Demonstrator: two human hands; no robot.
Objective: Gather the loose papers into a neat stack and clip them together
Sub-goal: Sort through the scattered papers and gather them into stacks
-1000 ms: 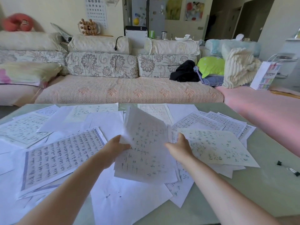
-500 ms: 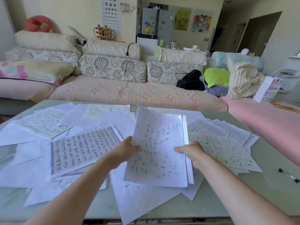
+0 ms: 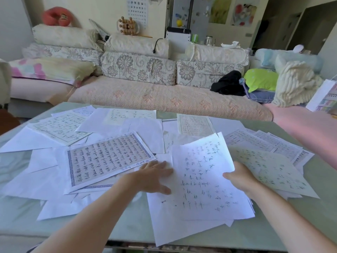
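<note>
Several loose handwritten sheets lie scattered over the pale green table (image 3: 127, 227). A small stack of sheets (image 3: 202, 183) lies in front of me. My right hand (image 3: 238, 178) grips the stack's right edge, thumb on top. My left hand (image 3: 155, 177) is off the stack, fingers spread flat over the papers just left of it. A bordered sheet with dense writing (image 3: 107, 159) lies to the left. More written sheets (image 3: 269, 167) fan out on the right. No clip is in view.
A floral sofa (image 3: 164, 99) with cushions runs behind the table's far edge. A pink seat (image 3: 310, 128) stands at the right. The table's front edge (image 3: 127, 241) is close to me.
The stack has come down from a raised, two-handed hold onto the table. My left hand has let go and moved left over the loose papers. The view shifted left.
</note>
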